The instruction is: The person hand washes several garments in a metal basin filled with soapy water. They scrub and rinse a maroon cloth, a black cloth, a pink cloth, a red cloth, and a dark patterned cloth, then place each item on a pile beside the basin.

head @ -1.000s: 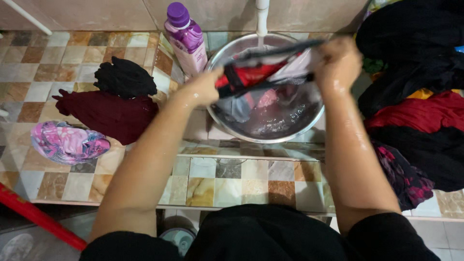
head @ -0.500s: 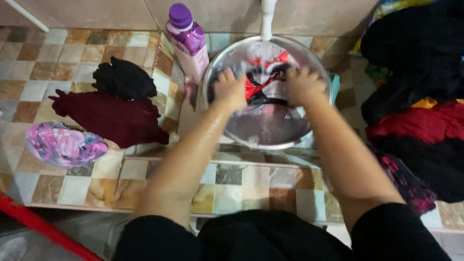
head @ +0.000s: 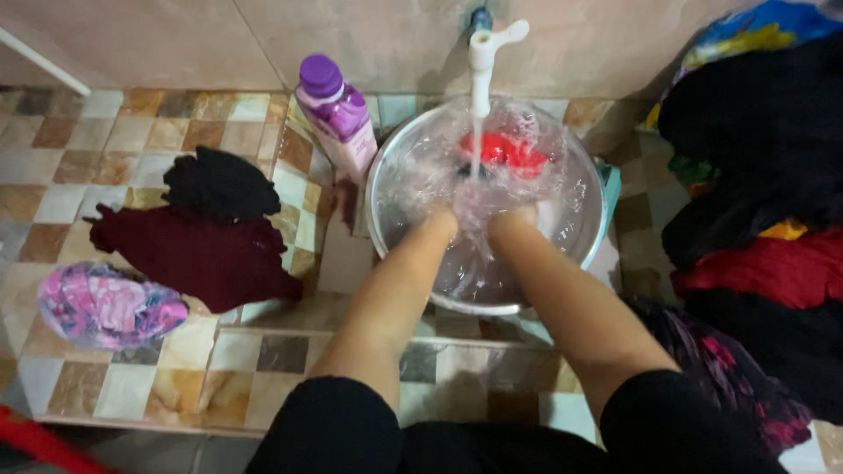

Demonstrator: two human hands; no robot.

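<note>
Both hands, left hand [head: 439, 224] and right hand [head: 509, 224], plunged together in steel basin [head: 395, 158] under running tap [head: 479, 53], likely rinsing red garment [head: 505, 151]; finger state hidden by churned water. Purple detergent bottle [head: 338, 114] stood at basin's left rim.

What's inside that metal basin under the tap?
The basin holds water, a red cloth and both hands. Running water and splashes blur the hands, so what they hold cannot be seen.

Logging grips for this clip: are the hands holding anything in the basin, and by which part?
Cannot be told: the left hand and right hand are sunk in the churning water of the metal basin, near the red cloth.
</note>
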